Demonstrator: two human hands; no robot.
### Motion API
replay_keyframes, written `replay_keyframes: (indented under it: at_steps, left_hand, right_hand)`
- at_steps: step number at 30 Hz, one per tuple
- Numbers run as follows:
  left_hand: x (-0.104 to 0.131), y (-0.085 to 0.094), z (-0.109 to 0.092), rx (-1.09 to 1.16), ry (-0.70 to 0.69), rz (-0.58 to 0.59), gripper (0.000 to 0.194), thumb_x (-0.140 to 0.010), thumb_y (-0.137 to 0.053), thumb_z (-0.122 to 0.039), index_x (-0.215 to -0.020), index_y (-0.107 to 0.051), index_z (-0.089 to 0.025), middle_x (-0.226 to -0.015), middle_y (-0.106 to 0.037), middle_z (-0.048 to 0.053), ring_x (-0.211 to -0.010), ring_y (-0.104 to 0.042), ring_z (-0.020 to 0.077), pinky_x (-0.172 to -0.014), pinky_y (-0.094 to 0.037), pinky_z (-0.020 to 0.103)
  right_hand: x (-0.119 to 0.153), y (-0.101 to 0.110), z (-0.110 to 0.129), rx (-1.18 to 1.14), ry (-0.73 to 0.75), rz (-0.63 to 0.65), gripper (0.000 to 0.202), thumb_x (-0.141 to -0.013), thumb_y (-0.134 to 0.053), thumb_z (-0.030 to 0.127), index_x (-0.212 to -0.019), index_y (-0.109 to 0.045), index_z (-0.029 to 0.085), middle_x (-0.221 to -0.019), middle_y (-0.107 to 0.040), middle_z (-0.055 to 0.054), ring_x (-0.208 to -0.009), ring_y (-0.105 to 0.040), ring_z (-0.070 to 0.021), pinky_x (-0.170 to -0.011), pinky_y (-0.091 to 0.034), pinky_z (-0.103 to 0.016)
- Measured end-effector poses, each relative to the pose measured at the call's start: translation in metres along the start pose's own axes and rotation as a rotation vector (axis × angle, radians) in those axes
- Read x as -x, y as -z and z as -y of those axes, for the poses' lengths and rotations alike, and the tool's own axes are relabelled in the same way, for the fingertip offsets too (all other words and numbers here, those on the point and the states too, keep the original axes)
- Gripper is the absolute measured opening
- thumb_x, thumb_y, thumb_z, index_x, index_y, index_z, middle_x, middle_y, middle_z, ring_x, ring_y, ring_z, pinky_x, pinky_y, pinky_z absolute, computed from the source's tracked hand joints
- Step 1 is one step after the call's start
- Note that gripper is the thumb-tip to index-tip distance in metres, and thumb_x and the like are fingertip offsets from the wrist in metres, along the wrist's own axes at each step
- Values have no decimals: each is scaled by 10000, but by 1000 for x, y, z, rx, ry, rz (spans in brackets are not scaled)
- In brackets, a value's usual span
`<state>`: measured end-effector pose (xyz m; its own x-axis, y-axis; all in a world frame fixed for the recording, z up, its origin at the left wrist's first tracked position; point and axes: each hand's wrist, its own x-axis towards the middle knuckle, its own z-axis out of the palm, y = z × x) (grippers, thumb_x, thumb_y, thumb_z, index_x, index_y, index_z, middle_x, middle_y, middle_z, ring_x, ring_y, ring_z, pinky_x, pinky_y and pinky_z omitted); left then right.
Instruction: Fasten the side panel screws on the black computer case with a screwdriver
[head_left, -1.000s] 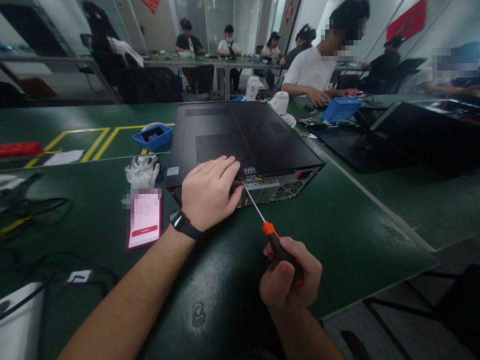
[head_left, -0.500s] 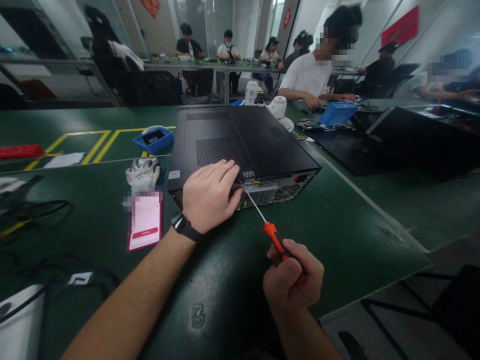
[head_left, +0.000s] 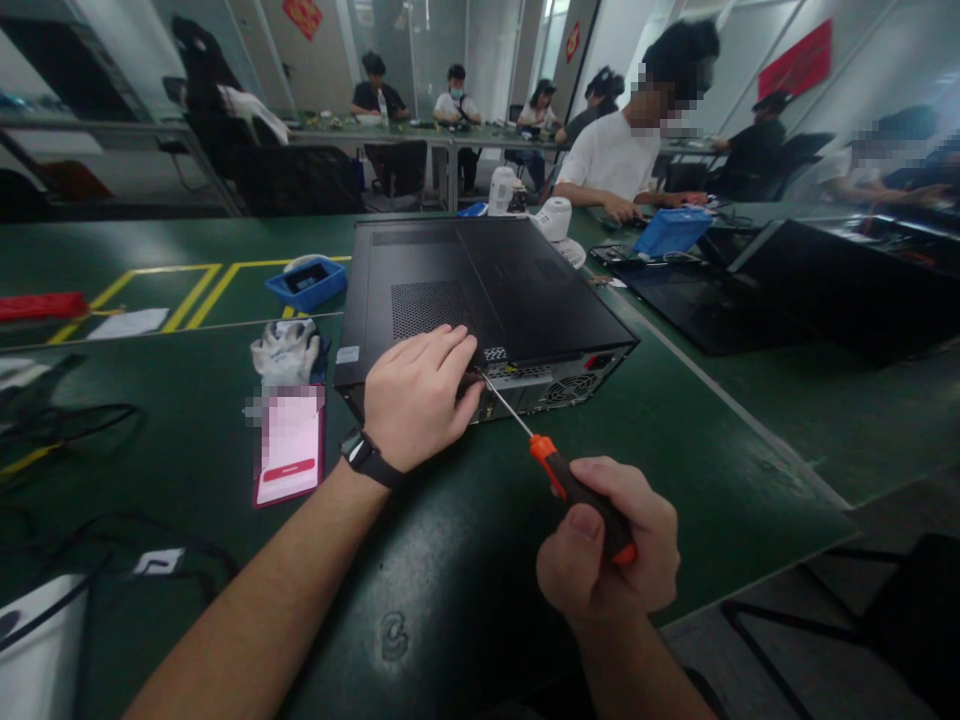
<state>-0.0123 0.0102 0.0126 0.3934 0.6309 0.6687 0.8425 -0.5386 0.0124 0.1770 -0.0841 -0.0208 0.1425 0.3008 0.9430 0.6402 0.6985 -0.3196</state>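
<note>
A black desktop computer case lies flat on the green table, its back panel with the fan grille facing me. My left hand is bent over the near edge of the case, fingers on top and thumb against the back panel; what lies between thumb and forefinger is mostly hidden. My right hand is closed around the black and orange handle of a screwdriver. The screwdriver's shaft slants up to the back panel, its tip beside my left thumb and forefinger; whether it sits on a screw is too small to tell.
Left of the case are a phone with a lit screen, a glove and a blue tray. Black cables lie farther left. Behind right, a co-worker sits near another blue tray and dark panels.
My right hand has loosened and shifted slightly right on the screwdriver, showing more of the handle. The handle has turned a little; my left hand stays in place on the case.
</note>
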Motion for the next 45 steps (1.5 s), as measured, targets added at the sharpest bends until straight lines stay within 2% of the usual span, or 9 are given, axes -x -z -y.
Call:
replay_keyframes:
  at_steps: [4, 11, 17, 22, 26, 31, 35, 41, 45]
  left_hand:
    - [0, -1, 0, 12, 9, -2, 427, -976, -632, -293, -1377, -688, -157, -1448, -715, 140, -1333, -686, 340, -1104, -559, 527]
    - [0, 0, -1, 0, -2, -16, 429, -976, -632, -302, -1369, -690, -139, -1430, -725, 148, -1319, -696, 339, -1096, -568, 518]
    - [0, -1, 0, -6, -2, -14, 423, -978, -625, -305, -1363, -692, -141, -1435, -723, 146, -1319, -695, 341, -1096, -566, 520]
    - [0, -1, 0, 2, 5, -8, 429, -970, -636, -301, -1368, -692, -153, -1446, -716, 146, -1327, -690, 345, -1100, -561, 525]
    - [0, -1, 0, -4, 1, -2, 432, -971, -633, -298, -1367, -689, -135, -1436, -721, 150, -1329, -687, 346, -1106, -555, 522]
    - [0, -2, 0, -19, -7, -19, 428, -968, -630, -306, -1354, -694, -132, -1417, -731, 150, -1309, -699, 346, -1084, -564, 509]
    - [0, -3, 0, -27, -12, -24, 423, -968, -632, -306, -1348, -697, -130, -1414, -733, 147, -1304, -701, 342, -1078, -565, 497]
    - [0, -2, 0, -36, -17, -30, 416, -974, -633, -308, -1343, -696, -126, -1414, -735, 135, -1300, -703, 336, -1086, -565, 491]
    - [0, -2, 0, -30, -17, -31, 417, -975, -634, -309, -1340, -696, -118, -1409, -737, 140, -1303, -702, 339, -1083, -567, 500]
  right_hand:
    - [17, -10, -7, -49, 23, -82, 276, -944, -569, 192, -1196, -677, 165, -905, -672, -60, -766, -661, -205, -608, -611, -382]
    - [42, -16, -18, -82, -2, -190, 254, -982, -587, 167, -1223, -663, 139, -923, -693, -46, -697, -680, -157, -572, -598, -321]
    - [43, -13, -15, -208, -58, -137, 278, -1012, -526, 283, -1210, -653, 134, -948, -651, -64, -774, -690, -195, -611, -622, -380]
    - [43, -10, -11, -102, -15, -51, 295, -974, -532, 216, -1250, -626, 170, -941, -662, -52, -736, -674, -177, -579, -606, -339]
    - [46, -10, -15, -69, 0, -91, 319, -970, -550, 176, -1273, -645, 140, -952, -695, -66, -710, -685, -167, -565, -603, -311]
    - [47, -15, -14, -195, -31, -130, 318, -995, -532, 257, -1260, -661, 141, -951, -686, -68, -739, -699, -193, -593, -626, -367]
    - [44, -17, -10, -244, -46, -121, 338, -949, -592, 244, -1265, -661, 145, -953, -689, -66, -743, -682, -192, -576, -601, -361]
    - [50, -13, -13, -74, -21, -146, 342, -949, -611, 190, -1283, -676, 152, -988, -724, -67, -715, -707, -178, -584, -634, -347]
    - [56, -11, -16, -65, -54, -129, 323, -978, -587, 230, -1284, -671, 168, -998, -721, -70, -732, -723, -188, -598, -654, -363]
